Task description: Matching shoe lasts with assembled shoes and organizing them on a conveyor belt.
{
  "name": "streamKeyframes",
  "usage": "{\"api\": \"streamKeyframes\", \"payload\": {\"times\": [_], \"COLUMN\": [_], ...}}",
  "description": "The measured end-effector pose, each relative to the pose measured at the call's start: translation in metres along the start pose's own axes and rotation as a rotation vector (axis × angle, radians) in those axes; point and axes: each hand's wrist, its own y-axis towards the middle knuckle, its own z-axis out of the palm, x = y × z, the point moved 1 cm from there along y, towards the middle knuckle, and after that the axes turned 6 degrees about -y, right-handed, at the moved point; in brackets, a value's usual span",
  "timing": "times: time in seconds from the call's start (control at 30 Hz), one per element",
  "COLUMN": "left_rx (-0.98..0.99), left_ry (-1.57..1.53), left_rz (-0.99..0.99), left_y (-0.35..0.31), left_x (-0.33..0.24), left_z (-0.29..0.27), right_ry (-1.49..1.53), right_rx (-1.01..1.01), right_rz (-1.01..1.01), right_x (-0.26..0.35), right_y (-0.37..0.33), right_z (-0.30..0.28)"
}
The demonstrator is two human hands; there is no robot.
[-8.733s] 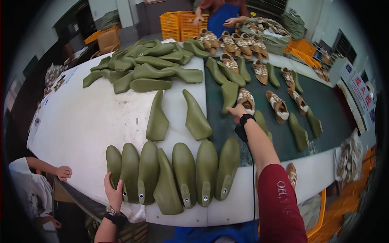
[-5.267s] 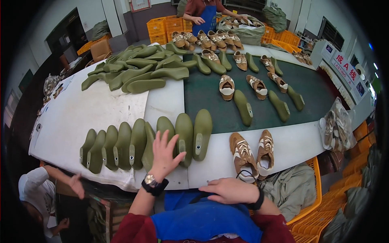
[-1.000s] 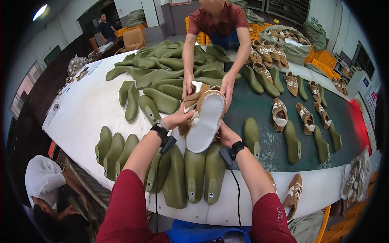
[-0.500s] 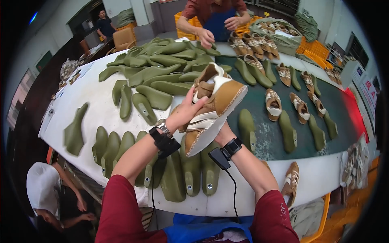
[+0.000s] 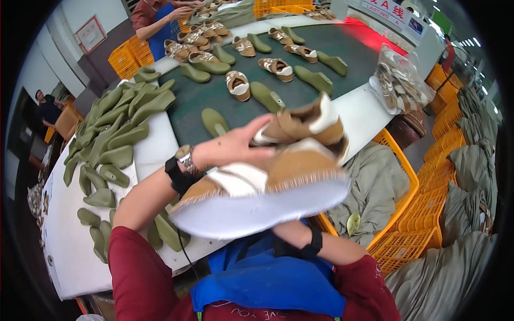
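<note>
Held up in front of me is a tan sneaker (image 5: 300, 174) with white stripes, its pale sole (image 5: 262, 208) tilted toward me. A second tan and white sneaker (image 5: 300, 125) sits right behind it, heel to the right. My left hand (image 5: 230, 148) comes from the left and is closed on the pair, its thumb and fingers lying between and over the uppers. Under the nearer shoe, my right hand (image 5: 285, 230) shows only at its wrist end; the shoe hides its fingers. Both shoes are slightly blurred.
Green shoe lasts (image 5: 115, 123) are heaped on the white tabletop (image 5: 64, 251). More sneakers (image 5: 238, 85) and lasts stand on the dark green surface (image 5: 198, 101). A yellow crate (image 5: 409, 195) with greyish cloth is at the right. A bag of shoes (image 5: 399, 85) and a co-worker (image 5: 158, 24) are beyond.
My view has swung right, toward the crates. The sneakers have turned from upright to nearly level, with the sole facing me, and are nearer to my body. The second shoe shows more clearly.
</note>
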Motion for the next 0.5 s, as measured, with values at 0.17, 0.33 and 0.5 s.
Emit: {"api": "streamKeyframes", "payload": {"times": [0.17, 0.33, 0.5], "left_rx": [0.331, 0.190, 0.071], "left_ry": [-0.144, -0.181, -0.153], "left_rz": [-0.121, -0.164, -0.057], "left_y": [-0.013, -0.040, -0.042], "left_x": [0.014, 0.033, 0.057], "left_z": [0.051, 0.072, 0.046], "right_ry": [0.155, 0.345, 0.298], "right_rx": [0.115, 0.251, 0.915], "right_rz": [-0.250, -0.482, -0.192], "right_x": [-0.003, -0.008, -0.006], "right_y": [-0.031, -0.034, -0.011], "right_z": [0.012, 0.051, 0.013]}}
